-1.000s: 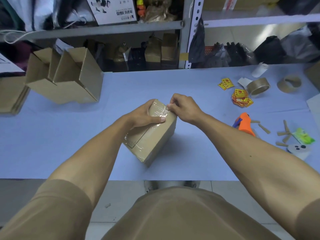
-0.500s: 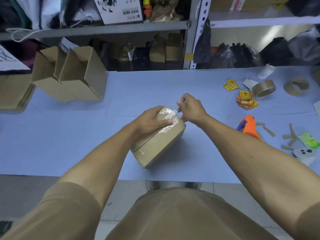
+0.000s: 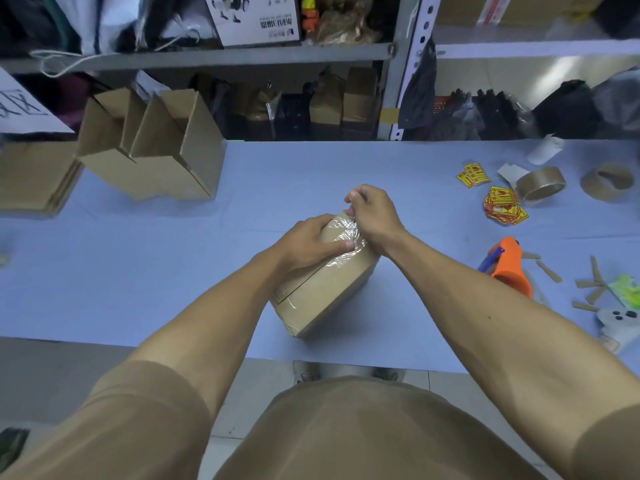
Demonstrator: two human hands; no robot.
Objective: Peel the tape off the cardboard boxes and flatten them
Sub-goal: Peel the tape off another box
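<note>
A small sealed cardboard box (image 3: pixel 329 292) sits tilted on the blue table (image 3: pixel 138 265) in front of me, with clear tape (image 3: pixel 344 230) crinkled over its far top corner. My left hand (image 3: pixel 308 242) grips the top of the box, thumb pressed on the taped edge. My right hand (image 3: pixel 375 216) is at the far corner, fingers curled and pinching the loosened tape there. Two opened cardboard boxes (image 3: pixel 152 147) stand at the back left.
Flattened cardboard (image 3: pixel 34 178) is stacked at the far left. On the right lie two tape rolls (image 3: pixel 540 183), yellow stickers (image 3: pixel 502 204), an orange tape dispenser (image 3: pixel 509 266), cardboard scraps (image 3: pixel 588 285) and a white object (image 3: pixel 620 323). Shelves (image 3: pixel 242 57) with clutter rise behind the table.
My right hand lifted off the box's corner, pulling the tape up, then came back down to the far corner. The left hand kept its hold on the box.
</note>
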